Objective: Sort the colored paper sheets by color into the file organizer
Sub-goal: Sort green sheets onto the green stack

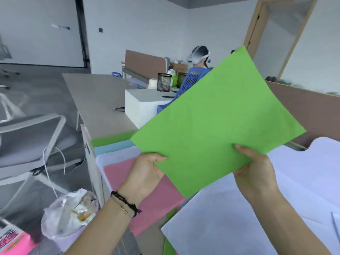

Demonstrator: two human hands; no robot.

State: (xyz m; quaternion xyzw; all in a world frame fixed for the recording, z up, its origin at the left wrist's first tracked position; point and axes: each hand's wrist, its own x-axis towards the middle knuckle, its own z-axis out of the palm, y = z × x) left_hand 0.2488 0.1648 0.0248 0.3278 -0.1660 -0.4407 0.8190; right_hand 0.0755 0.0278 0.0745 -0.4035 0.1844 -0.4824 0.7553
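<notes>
A green paper sheet (219,122) is held up in the air, tilted, above the desk. My left hand (145,172) grips its lower left edge and my right hand (255,168) grips its lower right edge. Behind the sheet stands the blue plastic file organizer (191,80), mostly hidden by it. Under my hands lie more sheets on the desk: a pink sheet (152,199), a pale lilac sheet (220,223), and a light blue sheet (114,147) with a green strip (112,138) beyond it.
A white box (141,105) and two black mesh pen cups (164,82) stand left of the organizer. A bin with a plastic bag (68,214) and a grey chair (31,140) are at the left. A person with a headset sits behind the desk.
</notes>
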